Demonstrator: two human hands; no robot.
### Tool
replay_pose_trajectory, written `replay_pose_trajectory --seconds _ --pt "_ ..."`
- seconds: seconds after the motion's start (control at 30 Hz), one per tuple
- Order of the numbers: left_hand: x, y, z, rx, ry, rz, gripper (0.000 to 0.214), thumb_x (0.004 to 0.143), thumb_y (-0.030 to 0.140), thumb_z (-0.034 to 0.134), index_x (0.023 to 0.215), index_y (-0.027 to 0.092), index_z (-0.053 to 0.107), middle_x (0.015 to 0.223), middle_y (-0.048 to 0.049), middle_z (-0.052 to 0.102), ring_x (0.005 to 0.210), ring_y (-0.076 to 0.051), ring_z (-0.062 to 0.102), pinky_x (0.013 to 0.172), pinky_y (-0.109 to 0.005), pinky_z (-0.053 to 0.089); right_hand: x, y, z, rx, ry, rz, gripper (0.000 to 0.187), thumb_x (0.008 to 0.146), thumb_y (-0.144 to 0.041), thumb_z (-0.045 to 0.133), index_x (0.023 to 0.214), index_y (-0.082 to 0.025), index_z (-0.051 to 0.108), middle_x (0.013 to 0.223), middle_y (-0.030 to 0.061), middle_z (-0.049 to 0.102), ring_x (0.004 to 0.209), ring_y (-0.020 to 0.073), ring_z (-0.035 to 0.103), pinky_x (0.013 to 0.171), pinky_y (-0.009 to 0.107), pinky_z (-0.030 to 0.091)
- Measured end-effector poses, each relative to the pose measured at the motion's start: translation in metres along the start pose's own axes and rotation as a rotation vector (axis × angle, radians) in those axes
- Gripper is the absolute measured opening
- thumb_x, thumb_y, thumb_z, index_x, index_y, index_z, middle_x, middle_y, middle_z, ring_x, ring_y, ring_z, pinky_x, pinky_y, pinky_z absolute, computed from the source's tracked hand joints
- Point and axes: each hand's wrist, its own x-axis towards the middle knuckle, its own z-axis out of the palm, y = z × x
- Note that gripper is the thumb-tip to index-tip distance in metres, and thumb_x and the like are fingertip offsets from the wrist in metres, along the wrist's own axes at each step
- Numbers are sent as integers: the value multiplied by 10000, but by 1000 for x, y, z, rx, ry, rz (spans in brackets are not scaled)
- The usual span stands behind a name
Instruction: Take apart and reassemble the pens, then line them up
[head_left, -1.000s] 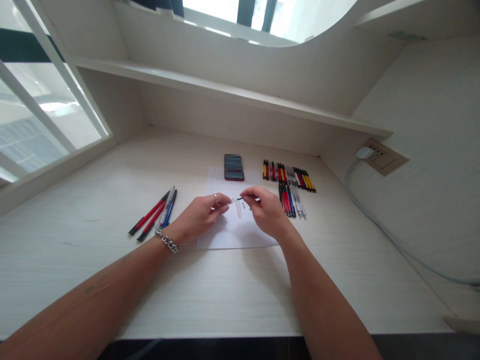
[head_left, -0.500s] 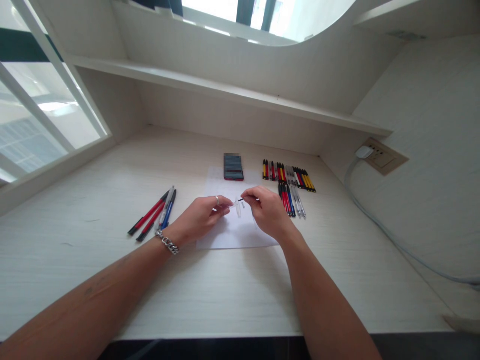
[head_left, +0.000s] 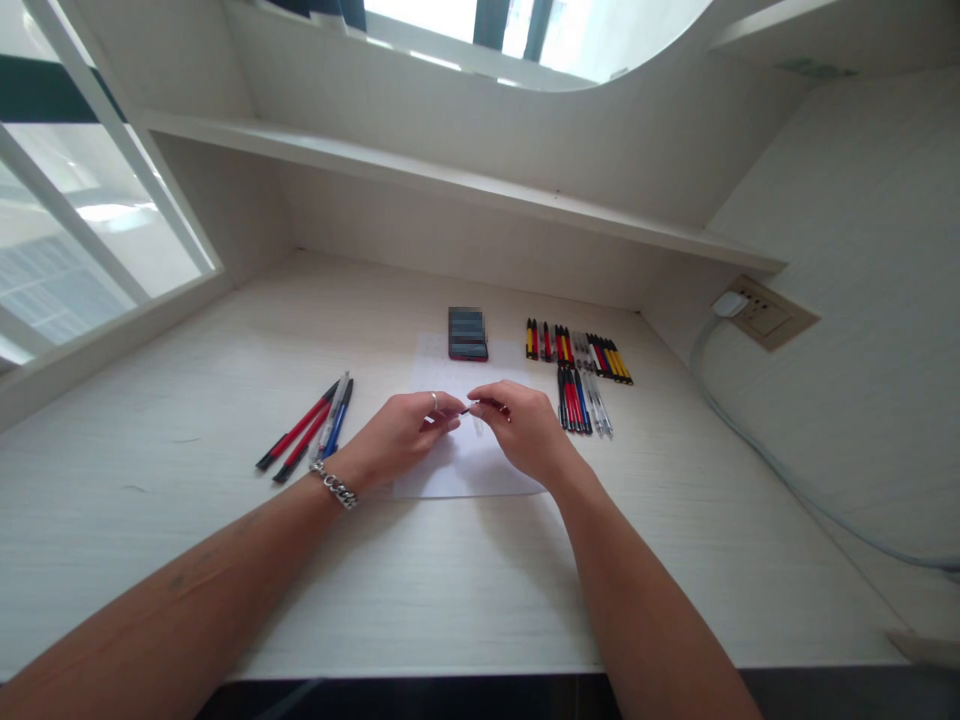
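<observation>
My left hand [head_left: 420,425], wearing a ring, is closed in a pinch above the paper [head_left: 480,470]. A whitish, see-through piece shows only slightly at its fingertips. My right hand [head_left: 517,420] is also pinched, around a thin black pen part [head_left: 466,410] whose tip reaches the left fingertips. Whether the two pieces are joined is too small to tell. Just below the fingers a clear pen barrel piece [head_left: 478,426] lies on the paper, partly covered by my right hand.
A phone [head_left: 467,335] lies at the paper's far edge. Several pens in red, yellow, black and clear [head_left: 577,355] lie in rows to the right. Red, clear and blue pens [head_left: 307,432] lie left. A cable [head_left: 750,445] runs from the wall socket [head_left: 772,315].
My right hand has moved left and slightly down, bringing the black pen part to my left fingertips. The left hand stays almost still.
</observation>
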Motion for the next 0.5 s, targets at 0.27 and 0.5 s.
replay_pose_trajectory --seconds 0.27,0.5 --pt "1 2 -1 16 43 -28 232 871 329 519 1011 204 655 957 -52 703 839 -194 651 762 -307 495 4 18 -2 -52 71 151 230 904 -304 483 935 -215 693 903 40 703 816 170 614 734 279 431" --pt "1 1 -2 38 47 -59 241 880 366 510 1007 199 629 964 -50 693 833 -184 647 756 -299 498 1 42 0 -410 -87 490 220 829 -370 560 830 -189 684 883 83 692 794 200 602 649 277 377"
